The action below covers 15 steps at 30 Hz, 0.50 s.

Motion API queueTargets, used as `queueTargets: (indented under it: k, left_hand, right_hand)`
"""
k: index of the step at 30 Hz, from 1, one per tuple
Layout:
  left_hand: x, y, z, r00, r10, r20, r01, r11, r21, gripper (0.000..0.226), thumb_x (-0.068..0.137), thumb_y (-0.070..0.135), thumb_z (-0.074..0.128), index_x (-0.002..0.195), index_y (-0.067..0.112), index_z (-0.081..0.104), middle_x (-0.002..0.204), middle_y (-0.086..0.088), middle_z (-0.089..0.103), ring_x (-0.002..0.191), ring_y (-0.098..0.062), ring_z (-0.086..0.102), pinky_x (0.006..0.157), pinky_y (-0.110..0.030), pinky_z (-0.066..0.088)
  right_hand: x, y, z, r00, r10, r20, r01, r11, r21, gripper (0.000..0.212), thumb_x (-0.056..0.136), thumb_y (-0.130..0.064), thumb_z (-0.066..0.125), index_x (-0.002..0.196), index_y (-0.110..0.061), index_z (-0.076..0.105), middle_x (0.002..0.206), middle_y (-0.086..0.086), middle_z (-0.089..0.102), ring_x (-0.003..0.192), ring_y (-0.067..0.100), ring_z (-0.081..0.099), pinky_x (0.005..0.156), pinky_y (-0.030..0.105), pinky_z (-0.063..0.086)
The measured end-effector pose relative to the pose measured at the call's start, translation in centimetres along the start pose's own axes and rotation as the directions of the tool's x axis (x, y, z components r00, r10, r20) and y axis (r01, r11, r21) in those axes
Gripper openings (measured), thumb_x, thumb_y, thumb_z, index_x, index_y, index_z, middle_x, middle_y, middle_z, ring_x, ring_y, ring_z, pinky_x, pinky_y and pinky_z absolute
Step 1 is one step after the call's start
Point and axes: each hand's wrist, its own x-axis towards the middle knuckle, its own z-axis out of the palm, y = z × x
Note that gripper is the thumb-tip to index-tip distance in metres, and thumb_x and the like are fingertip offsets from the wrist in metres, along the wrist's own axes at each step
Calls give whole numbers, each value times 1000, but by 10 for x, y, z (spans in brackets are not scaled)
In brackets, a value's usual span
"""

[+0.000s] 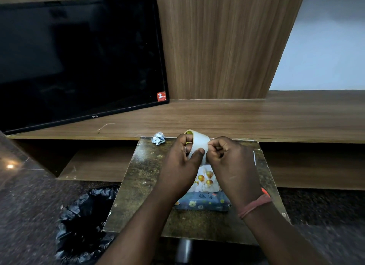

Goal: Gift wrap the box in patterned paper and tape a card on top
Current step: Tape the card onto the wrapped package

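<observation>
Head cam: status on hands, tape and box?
Left hand grips clear tape roll; right hand pinches at its edge. Blue patterned wrapped box on small table, balloon-print card on top. Nothing in the way.

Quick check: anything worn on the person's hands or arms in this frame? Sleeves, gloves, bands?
No gloves and no sleeves in view; both forearms are bare. The right hand has a reddish-pink thread band around its wrist, with an orange-red end sticking out. The left hand and its wrist carry nothing: no rings or watch are visible.
</observation>
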Motion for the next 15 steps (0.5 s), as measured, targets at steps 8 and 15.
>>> queueTargets:
  k: [8, 15]
  left_hand:
    - [3, 2, -2, 999, -24, -26, 22, 999, -45, 24, 99, 25, 64, 123, 27, 60, 105, 0, 76, 92, -18, 75, 87, -55, 58]
    - [2, -1, -1, 1000, -5, -8, 6, 1000, 23, 33, 98, 34, 64, 129, 29, 54, 105, 4, 77, 94, -12, 75, 86, -52, 58]
  right_hand:
    - [3, 5, -10, 990, 45, 135, -66, 985, 157, 13, 96, -20, 66, 103, -17, 76, 83, -5, 76, 75, 5, 73, 69, 40, 61]
    - [7, 3, -11, 993, -52, 103, 48, 998, 42, 7, 92, -19, 72, 91, -17, 79, 79, -7, 74, 73, 4, 67, 69, 37, 56]
